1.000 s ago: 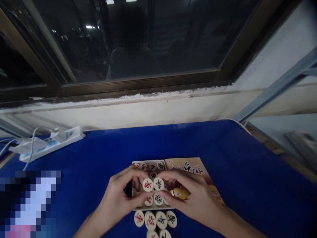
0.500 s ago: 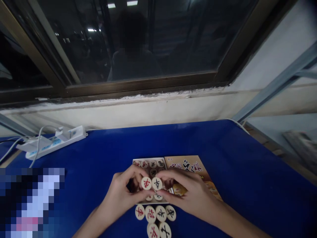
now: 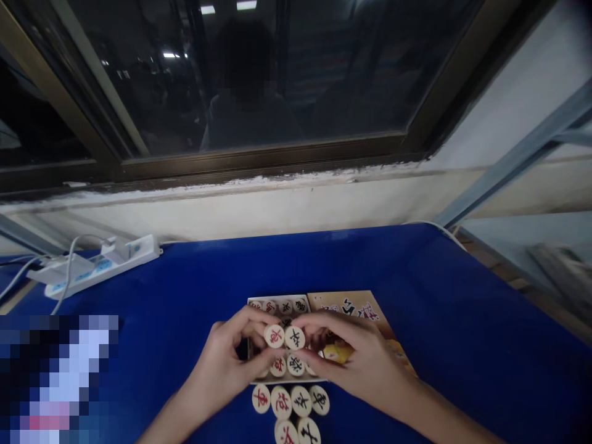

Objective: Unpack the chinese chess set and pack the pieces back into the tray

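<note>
Above an open box of xiangqi pieces, my two hands meet side by side. My left hand pinches a round xiangqi piece with a red character between thumb and fingers. Held the same way in my right hand is a piece with a black character; the two discs are touching or nearly so. Several pieces lie in the box beneath, partly covered by my hands, among them a black-marked piece. Nearer to me on the table are several more pieces, such as a red-marked one.
The printed cardboard lid lies right of the box, partly under my right hand. A white power strip with cords sits at the left on the blue table. Behind the table are a wall and a dark window. A pixelated patch covers the lower left.
Both hands have shifted the two pieces slightly up in the view, so more of the box's front row shows below them. The pieces on the table stay put.
</note>
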`<state>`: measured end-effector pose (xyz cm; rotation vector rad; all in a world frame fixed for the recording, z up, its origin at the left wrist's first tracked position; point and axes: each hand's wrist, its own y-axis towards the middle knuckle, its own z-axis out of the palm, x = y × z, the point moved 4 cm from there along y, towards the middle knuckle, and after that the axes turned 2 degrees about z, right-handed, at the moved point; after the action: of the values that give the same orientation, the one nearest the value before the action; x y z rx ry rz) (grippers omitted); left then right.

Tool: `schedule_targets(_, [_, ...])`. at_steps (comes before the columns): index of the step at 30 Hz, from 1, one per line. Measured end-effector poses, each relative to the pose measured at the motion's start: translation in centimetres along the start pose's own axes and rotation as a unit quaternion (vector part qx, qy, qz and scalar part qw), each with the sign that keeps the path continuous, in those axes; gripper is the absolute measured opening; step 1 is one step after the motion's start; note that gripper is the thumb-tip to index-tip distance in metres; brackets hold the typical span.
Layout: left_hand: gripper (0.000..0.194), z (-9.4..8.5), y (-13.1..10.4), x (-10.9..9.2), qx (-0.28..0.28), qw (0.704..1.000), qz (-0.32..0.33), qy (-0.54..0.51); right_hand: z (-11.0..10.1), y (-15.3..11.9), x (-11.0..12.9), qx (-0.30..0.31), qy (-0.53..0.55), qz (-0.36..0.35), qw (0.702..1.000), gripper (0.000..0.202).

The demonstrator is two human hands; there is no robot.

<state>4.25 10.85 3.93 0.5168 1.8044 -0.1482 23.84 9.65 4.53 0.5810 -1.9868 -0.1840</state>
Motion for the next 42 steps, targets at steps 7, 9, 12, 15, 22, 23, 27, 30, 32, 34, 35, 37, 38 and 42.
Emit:
schedule_targets(7, [0.026,0.3,0.1,-0.2,0.027,0.999,-0.013,-0.036,-0.1,0.0,0.3,-0.005,-0.01,-0.009,1.0,0.02])
schedule_targets(9, [0.025,0.4,0.0,-0.1,0.033,0.998,-0.017,-0.051,-0.2,0.0,0.4,-0.012,-0.012,-0.016,1.0,0.022])
schedule_targets(12, [0.021,0.5,-0.1,0.0,0.033,0.996,-0.028,-0.084,-0.2,0.0,0.5,-0.013,-0.009,-0.021,1.0,0.024])
schedule_targets(15, [0.017,0.7,-0.1,0.2,0.036,0.992,-0.039,-0.115,-0.2,0.0,0.5,-0.009,-0.002,-0.019,1.0,0.022])
schedule_targets(22, [0.022,0.4,-0.1,0.0,0.04,0.999,-0.002,-0.015,-0.1,-0.3,0.4,0.007,0.006,-0.023,1.0,0.022])
schedule_targets(23, [0.023,0.3,-0.2,0.0,0.04,0.999,0.0,-0.01,0.0,-0.3,0.4,0.008,0.007,-0.025,1.0,0.022])
schedule_targets(27, [0.025,0.2,-0.2,0.2,0.033,0.999,0.018,0.006,0.0,-0.3,0.3,0.001,-0.006,-0.049,0.999,0.021])
schedule_targets(30, [0.025,0.2,-0.3,0.4,0.037,0.999,0.022,0.018,0.0,-0.3,0.4,-0.001,-0.026,-0.071,0.997,0.02])
schedule_targets(32, [0.025,0.3,-0.3,0.4,0.037,0.999,0.027,0.022,0.1,-0.4,0.5,0.005,-0.024,-0.075,0.997,0.018])
schedule_targets(34, [0.024,0.4,-0.3,0.2,0.033,0.998,0.036,0.025,0.2,-0.4,0.6,0.009,-0.014,-0.072,0.997,0.017])
schedule_targets(35, [0.024,0.3,-0.3,0.1,0.029,0.998,0.043,0.03,0.2,-0.4,0.6,0.009,-0.008,-0.07,0.997,0.017])
schedule_targets(37, [0.024,0.1,-0.1,-0.2,0.024,0.997,0.056,0.05,0.1,-0.4,0.4,0.012,-0.006,-0.066,0.998,0.019])
schedule_targets(38, [0.024,-0.1,0.0,-0.4,0.024,0.995,0.064,0.067,0.0,-0.4,0.3,0.016,-0.009,-0.065,0.998,0.019])
schedule_targets(42, [0.023,-1.4,0.6,-1.0,0.037,0.966,0.127,0.222,-0.3,0.1,-0.4,0.063,-0.056,-0.055,0.995,0.018])
